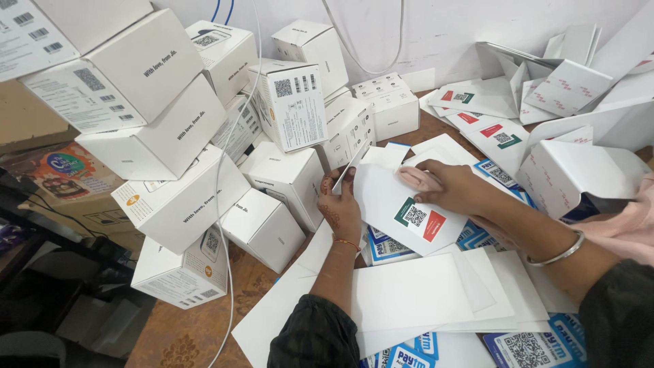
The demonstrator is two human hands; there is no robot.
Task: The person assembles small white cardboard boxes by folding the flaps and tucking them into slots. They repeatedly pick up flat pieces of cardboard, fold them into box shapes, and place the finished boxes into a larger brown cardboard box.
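Stack of white boxes [184, 136]: piled loosely at the left of the table [197, 327], several tilted and resting on one another's corners. Judged unstable; a nudge from the left forearm or a tug on the white cable [221, 204] that runs down across them could bring the upper boxes down onto the work area or off the table edge.

Unfolded box blanks [579, 102]: heaped at the right rear, leaning against each other. A slide toward the hands is possible if the pile is brushed.

Loose white sheets [409, 300]: overlapping in layers under both forearms, some overhanging the near edge. Arm movement could drag them off the table or scatter the order.

Blue printed cards [524, 347]: partly buried beneath the sheets, so they may be pulled along unnoticed.

White card with a coded sticker [409, 211]: held just above the sheets, centre of the table, between both hands. The left hand [340, 208] grips its left edge, fingers upright. The right hand [446, 187] presses on the top with a pink cloth-like piece [419, 178] under the fingers. Uneven pressure could crease the card or smear or skew the sticker; what the pink piece is cannot be told.
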